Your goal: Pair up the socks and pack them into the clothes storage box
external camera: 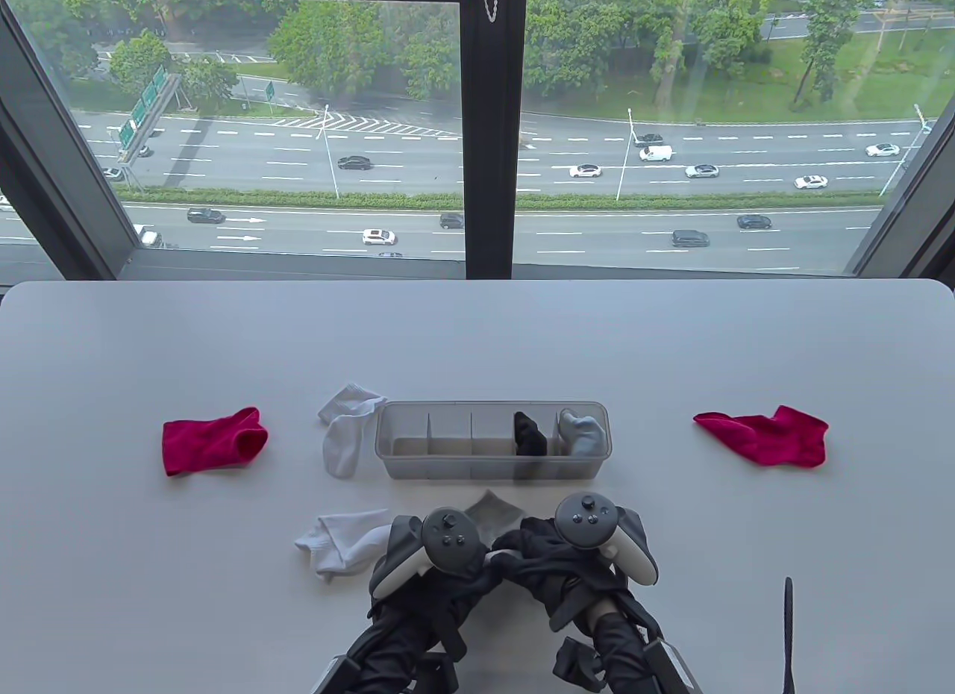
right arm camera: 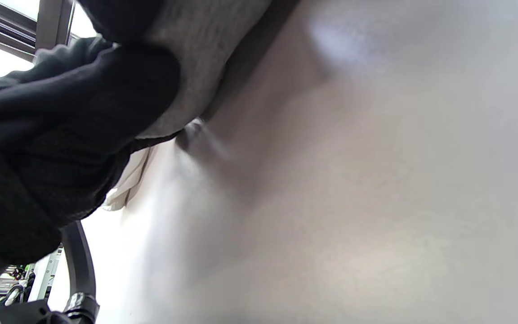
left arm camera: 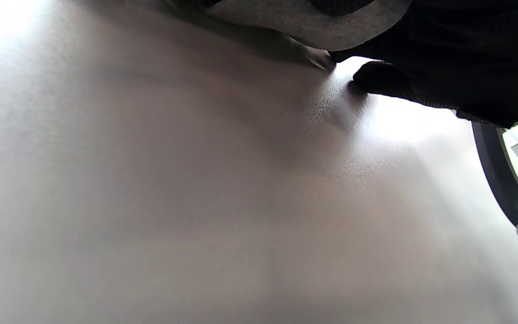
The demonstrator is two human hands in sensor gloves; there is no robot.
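Observation:
A clear divided storage box (external camera: 448, 466) stands mid-table, with a black sock (external camera: 530, 433) in one compartment and a grey sock (external camera: 583, 433) in the rightmost one. Just in front of the box lies a loose grey sock (external camera: 489, 513). My left hand (external camera: 440, 574) and right hand (external camera: 545, 556) meet over it and grip it from both sides. The wrist views show the grey sock (left arm camera: 313, 22) (right arm camera: 196, 67) under black gloved fingers (right arm camera: 83, 99). One white sock (external camera: 347, 436) lies left of the box, another (external camera: 339, 545) beside my left hand. Red socks lie far left (external camera: 213, 440) and far right (external camera: 768, 439).
The white table (external camera: 477, 336) ends at a window frame along its far edge. A thin black strap (external camera: 787, 634) stands at the bottom right near the front edge. The box's three left compartments hold nothing.

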